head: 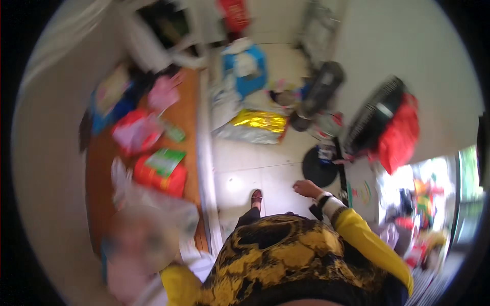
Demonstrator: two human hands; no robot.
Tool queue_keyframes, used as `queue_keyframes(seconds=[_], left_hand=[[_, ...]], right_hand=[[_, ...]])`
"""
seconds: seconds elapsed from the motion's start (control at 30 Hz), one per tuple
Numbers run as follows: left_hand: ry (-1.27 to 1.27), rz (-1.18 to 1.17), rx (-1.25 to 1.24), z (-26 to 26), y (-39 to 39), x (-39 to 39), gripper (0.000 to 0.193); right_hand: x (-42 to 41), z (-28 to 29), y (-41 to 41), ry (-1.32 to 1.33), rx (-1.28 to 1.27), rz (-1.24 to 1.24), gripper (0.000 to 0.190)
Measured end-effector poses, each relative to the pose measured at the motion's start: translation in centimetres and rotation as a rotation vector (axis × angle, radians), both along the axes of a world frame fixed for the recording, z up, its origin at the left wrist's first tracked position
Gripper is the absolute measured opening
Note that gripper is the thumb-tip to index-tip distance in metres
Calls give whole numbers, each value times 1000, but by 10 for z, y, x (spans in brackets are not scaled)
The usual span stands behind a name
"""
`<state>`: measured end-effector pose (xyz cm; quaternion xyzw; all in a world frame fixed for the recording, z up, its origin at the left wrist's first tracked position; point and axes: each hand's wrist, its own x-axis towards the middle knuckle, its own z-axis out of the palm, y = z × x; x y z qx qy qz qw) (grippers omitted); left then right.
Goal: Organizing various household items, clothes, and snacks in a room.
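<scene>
My right hand (307, 188), at the end of a yellow sleeve with a dark band at the wrist, hangs over the tiled floor (249, 157). Its fingers look curled in, and nothing shows in them. Nearest to it is a black round base or mat (318, 168) with a small blue-and-white item (327, 152) on it. My left hand is out of view; only part of its yellow sleeve (180, 283) shows at the bottom. One of my feet, in a dark red shoe (257, 196), is on the tiles.
On the left, a wooden surface (190, 134) bears a red package (164, 179), a red-and-pink plastic bag (138, 130) and other bags. A gold-and-silver foil bag (256, 126) and a blue container (254, 80) lie ahead. At right are a dark cylinder (321, 91) and a red bag (400, 134).
</scene>
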<state>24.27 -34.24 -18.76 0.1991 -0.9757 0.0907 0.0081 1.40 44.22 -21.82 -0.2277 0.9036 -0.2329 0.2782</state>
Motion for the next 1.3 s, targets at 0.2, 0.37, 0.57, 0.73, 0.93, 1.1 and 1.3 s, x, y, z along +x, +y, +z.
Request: queue_keyframes(seconds=[0.2,0.37,0.57,0.73,0.93,1.1,1.3], left_hand=[[387,369,345,49,3,-89,44],[637,300,369,139,77,-136,60],[616,-66,692,153,185,-205,57],[194,-443,1111,101,351,-284,17],[-293,-714,1364,103,583,-254,18],[-479,-972,1307,110,732,-216,17],[-696,-1275,1135,120,878,-179,18]], right_hand=[[15,3,5,33,58,-67,26],[52,49,17,-127,55,-443,29],[116,39,59,6,-36,-621,28],[184,32,115,33,-118,-835,26],[270,41,206,20,-197,-1038,29],[320,65,265,-104,-367,-1418,36],[347,90,307,69,-636,-1626,34]])
